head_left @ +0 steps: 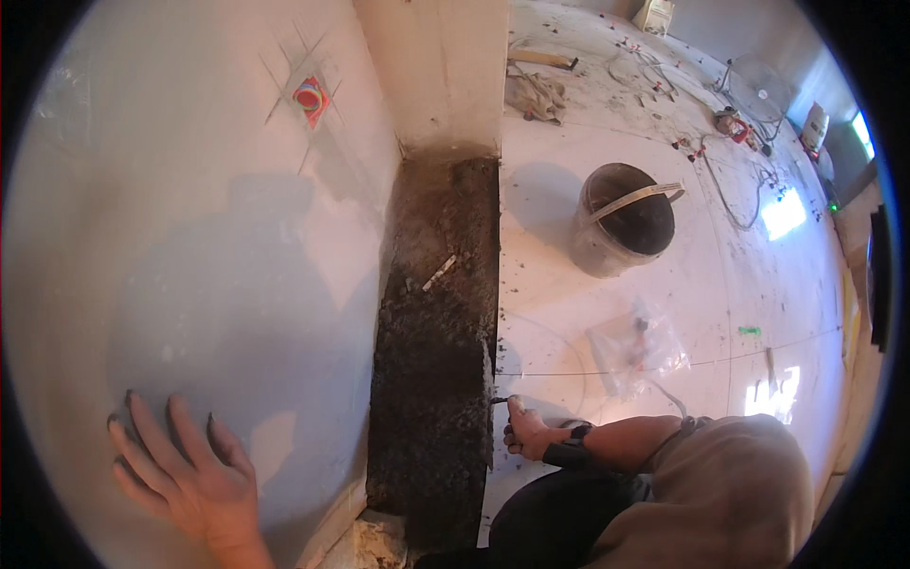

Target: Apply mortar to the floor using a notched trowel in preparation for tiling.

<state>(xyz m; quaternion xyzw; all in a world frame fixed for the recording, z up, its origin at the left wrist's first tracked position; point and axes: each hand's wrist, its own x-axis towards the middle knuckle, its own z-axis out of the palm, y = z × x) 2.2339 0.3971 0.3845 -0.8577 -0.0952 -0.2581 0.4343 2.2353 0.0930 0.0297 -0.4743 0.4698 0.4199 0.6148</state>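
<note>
My left hand (pixel 194 479) is open, its fingers spread against the pale wall (pixel 190 313). My right hand (pixel 533 434) is closed round the handle of a trowel, mostly hidden in the fist; a thin dark shank shows by the thumb. What looks like its narrow grey blade (pixel 488 403) stands edge-on at the right side of a dark strip of rough mortar (pixel 431 379). That strip runs between the wall and the white floor tiles (pixel 545 332). A short, light marked stick (pixel 439 273) lies on the mortar.
A grey bucket (pixel 621 228) with a raised handle stands on the tiles. Nearer lies a clear plastic bag (pixel 640 346). Farther off are a crumpled cloth (pixel 537 97), cables (pixel 725 194) and a fan (pixel 758 90). An orange-red box (pixel 310 96) sits in the wall.
</note>
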